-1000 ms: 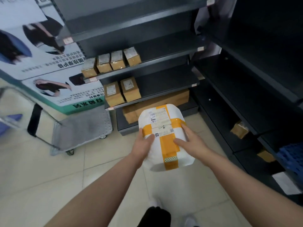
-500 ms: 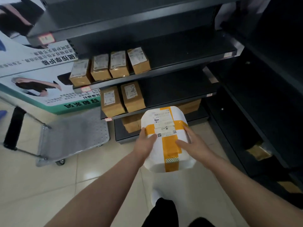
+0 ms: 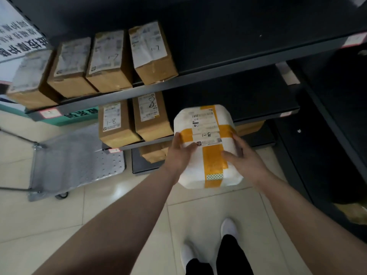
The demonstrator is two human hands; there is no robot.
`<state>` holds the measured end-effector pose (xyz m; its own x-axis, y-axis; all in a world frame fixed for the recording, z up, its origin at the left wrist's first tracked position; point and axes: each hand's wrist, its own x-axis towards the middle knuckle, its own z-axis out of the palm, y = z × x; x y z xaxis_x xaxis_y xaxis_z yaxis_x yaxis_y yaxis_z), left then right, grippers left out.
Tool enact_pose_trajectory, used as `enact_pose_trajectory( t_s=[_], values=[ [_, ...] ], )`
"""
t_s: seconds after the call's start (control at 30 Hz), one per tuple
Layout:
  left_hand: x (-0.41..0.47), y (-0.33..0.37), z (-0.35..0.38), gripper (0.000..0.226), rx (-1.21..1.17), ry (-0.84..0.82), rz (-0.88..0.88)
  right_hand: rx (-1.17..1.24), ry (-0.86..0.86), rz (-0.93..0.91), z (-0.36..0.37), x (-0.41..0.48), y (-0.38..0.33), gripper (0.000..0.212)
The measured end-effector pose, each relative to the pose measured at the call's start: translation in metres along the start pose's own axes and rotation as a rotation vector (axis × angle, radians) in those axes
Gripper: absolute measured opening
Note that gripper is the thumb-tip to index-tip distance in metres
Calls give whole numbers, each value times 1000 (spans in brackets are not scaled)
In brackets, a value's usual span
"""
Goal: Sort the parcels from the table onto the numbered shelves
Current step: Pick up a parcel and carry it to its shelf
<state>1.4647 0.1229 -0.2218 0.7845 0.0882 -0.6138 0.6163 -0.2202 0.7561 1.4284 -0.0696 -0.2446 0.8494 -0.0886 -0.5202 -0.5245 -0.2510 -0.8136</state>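
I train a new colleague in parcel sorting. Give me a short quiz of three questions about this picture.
1. Choose: the handwritten mark on the white parcel reads A) 1-7, B) 1-8, C) 2-8.
2. True or false: the left hand and the right hand both hold the parcel.
3. Fill in: on the upper shelf stand ___ brown boxes.
Key: 1 B; 2 true; 3 four.
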Motion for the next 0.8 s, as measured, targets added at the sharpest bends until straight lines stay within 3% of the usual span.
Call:
enact_pose_trajectory(
  t_s=[0.13,0.27,0.33,0.47,0.63,0.8],
  values=[
    [67,14,16,68,-32,38,13,-81,14,-71,-2,77,-6,82],
    [127,21,24,65,123,183,160,-115,-19,-197,0,138,-12,83],
    [136,19,26,68,267,201,254,-217,-85,-267,1,152,-9,86],
    [126,-6,24,102,698,65,366,-646,-78,-510,8,161,2,86],
    [139,0,22,100,875,133,312,-918,-42,-464,20,178,-22,82],
    [151,9,25,102,977,175,307,-934,-47,-397,28,186,-35,81]
  ],
)
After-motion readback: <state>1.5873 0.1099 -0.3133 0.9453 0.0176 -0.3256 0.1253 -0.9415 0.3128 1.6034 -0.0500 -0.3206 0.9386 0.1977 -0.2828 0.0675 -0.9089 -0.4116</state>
